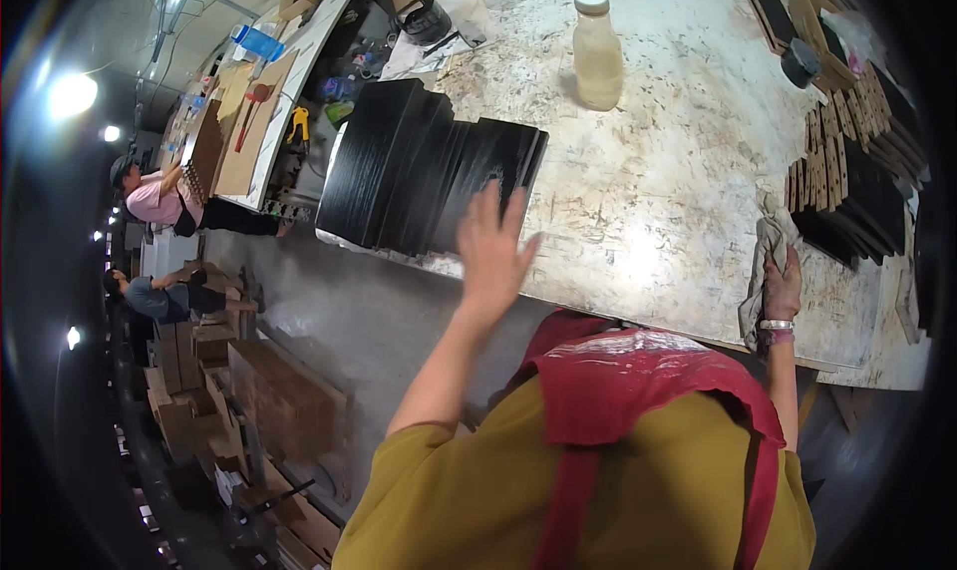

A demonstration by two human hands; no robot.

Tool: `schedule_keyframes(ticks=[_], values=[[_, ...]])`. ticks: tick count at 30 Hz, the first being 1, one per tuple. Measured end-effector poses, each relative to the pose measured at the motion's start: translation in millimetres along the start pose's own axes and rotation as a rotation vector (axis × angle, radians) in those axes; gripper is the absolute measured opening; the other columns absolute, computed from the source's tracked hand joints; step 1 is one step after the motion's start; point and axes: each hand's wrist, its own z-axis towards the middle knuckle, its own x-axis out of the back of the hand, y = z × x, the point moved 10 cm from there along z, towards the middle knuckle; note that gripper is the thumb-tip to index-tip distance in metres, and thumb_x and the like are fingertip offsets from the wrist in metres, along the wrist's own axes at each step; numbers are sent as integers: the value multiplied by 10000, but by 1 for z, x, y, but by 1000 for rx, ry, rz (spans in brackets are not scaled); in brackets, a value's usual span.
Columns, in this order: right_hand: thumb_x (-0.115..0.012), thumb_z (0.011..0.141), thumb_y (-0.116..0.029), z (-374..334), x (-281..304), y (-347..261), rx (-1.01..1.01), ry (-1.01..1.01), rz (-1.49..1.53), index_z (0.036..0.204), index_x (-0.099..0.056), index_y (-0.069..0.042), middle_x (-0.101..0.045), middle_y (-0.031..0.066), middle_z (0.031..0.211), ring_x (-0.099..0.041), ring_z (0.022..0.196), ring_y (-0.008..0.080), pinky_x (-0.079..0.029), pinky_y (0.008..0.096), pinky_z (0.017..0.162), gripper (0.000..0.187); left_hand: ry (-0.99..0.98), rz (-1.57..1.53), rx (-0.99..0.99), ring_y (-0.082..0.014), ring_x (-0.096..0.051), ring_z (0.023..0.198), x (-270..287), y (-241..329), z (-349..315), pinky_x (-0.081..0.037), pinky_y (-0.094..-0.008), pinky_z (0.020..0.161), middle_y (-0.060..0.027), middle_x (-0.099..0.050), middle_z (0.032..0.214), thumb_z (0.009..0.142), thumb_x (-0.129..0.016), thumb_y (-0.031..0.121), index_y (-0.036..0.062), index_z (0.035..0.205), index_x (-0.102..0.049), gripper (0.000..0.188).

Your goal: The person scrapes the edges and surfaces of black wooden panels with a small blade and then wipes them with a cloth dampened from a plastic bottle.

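1. The overlapping stack of flat, black, wood-grained boards lies left of centre in the upper half of the frame, by the near left edge of the pale, stained worktable.

2. The bare left hand is open, with fingers spread and nothing gripped. Its fingertips are over the lower right part of the stack; blur makes it hard to tell whether they press or hover.

3. The right hand, at the right of the frame, is curled around a crumpled grey cloth rag near the table's near edge.

4. The boards look stiff and flat, probably moderately heavy together but manageable singly. Their sheen suggests a smooth face that may slide on its neighbour and mark easily.

5. The exposed right edge of the stack seems the best hold: fingers beneath, thumb lightly above, with a second hand on the opposite edge. Pinching the broad face would give little purchase.

6. The rag looks soft, light and limp; bunching it in the palm should suit it, since loose folds could drag.
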Motion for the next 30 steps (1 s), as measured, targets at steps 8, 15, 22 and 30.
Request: schedule_keyframes(ticks=[8,15,22,30], values=[[-633,869,-356,-35,54,-17,-201,14,86,1323,-476,46,-556,190,1262,-564,1084,238,-427,303,946,627,-285,-838,-509,-271,-617,1064,-25,194,108,-505,-341,867,-150,-591,1252,842,-683,150,73,1244,-574,424],[-634,728,-129,-18,97,-56,243,-353,-632,807,-647,-38,-651,148,811,-653,767,336,-522,453,678,121,-89,-780,-894,-353,-389,1338,-14,383,199,-300,-390,1122,-234,-423,1422,698,-833,308,19,1446,-314,956],[-656,708,-211,-42,14,-43,478,-700,-1420,788,-717,-102,-648,45,795,-596,683,220,-415,388,538,148,-435,-764,-881,-313,-424,1313,-48,430,191,-335,-364,1086,-222,-438,1407,756,-785,226,-2,1428,-348,833],[-624,805,-267,-35,4,-49,298,-811,-1385,1013,-723,-109,-677,45,986,-617,892,256,-446,478,747,280,-333,-833,-835,-306,-441,1278,-42,439,197,-336,-369,1075,-183,-455,1368,761,-775,213,-2,1381,-407,753]])
